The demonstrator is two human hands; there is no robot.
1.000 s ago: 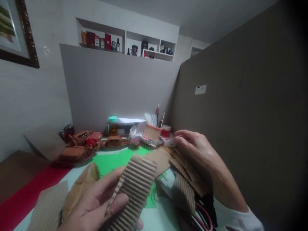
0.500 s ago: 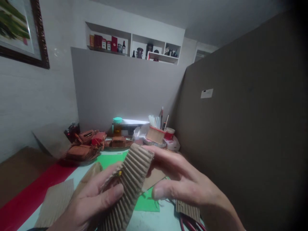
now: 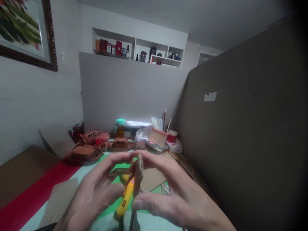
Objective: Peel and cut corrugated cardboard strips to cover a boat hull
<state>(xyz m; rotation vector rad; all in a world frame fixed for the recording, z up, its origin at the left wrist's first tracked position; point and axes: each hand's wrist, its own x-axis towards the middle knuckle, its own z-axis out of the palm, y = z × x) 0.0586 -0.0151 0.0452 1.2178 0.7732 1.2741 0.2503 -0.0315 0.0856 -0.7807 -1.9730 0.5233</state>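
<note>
A strip of corrugated cardboard stands nearly edge-on to me between both hands. My right hand grips it, thumb low on its near side and fingers curled over the top. From the left, my left hand has its fingers bent against the strip's upper part; its thumb is apart from the strip. Just left of the strip, a yellow hot glue gun with a small orange light shows between the hands. Beneath them lies a green cutting mat, with a flat brown cardboard piece on it.
Brown model boats stand at the back left. A jar with a teal lid, a box-like cardboard piece and a red-and-white tub are further back. Loose cardboard lies left; a grey partition rises on the right.
The cardboard strip has turned from showing its ridged face to nearly edge-on. My right hand has closed in on it, and the glue gun has come into view. The camera view has shifted slightly.
</note>
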